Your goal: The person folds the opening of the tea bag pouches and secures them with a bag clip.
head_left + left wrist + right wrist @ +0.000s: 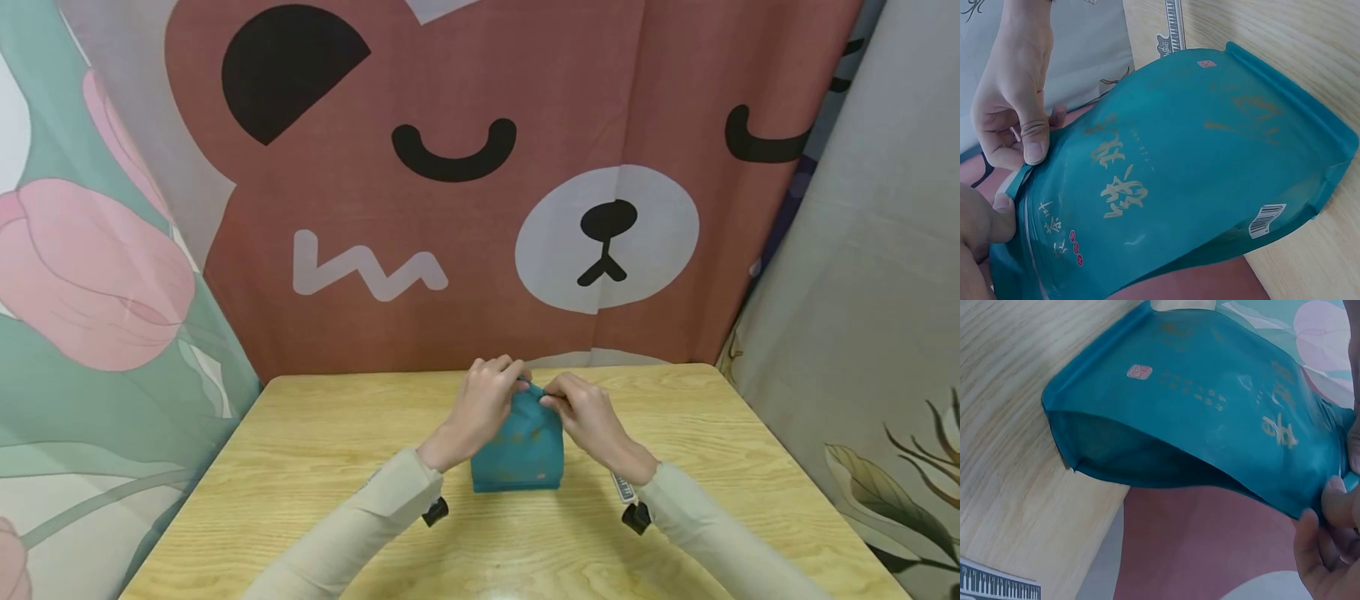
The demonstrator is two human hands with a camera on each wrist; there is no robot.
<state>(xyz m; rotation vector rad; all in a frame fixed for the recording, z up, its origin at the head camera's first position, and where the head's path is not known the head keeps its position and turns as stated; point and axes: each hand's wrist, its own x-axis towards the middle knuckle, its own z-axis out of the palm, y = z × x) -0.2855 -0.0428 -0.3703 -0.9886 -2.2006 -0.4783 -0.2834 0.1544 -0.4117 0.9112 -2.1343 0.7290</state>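
Note:
A teal tea pouch [519, 450] with gold lettering stands upright on the wooden table. Its top edge is pinched by both hands, one at each side. The left hand [486, 402] grips the top left part of the pouch, thumb against the film. On the other side the right hand [591, 414] pinches the top right edge between thumb and fingers. The left wrist view shows the pouch [1166, 156] with a barcode and a seam line below its top. In the right wrist view the pouch's [1179, 400] folded side gusset shows. What is inside stays hidden.
The wooden table [337, 517] reaches back to a curtain [465, 333] printed with a bear face. Patterned curtains hang at the left [97, 275] and right [847, 333]. Both wrists carry a strap with a small black device [636, 517].

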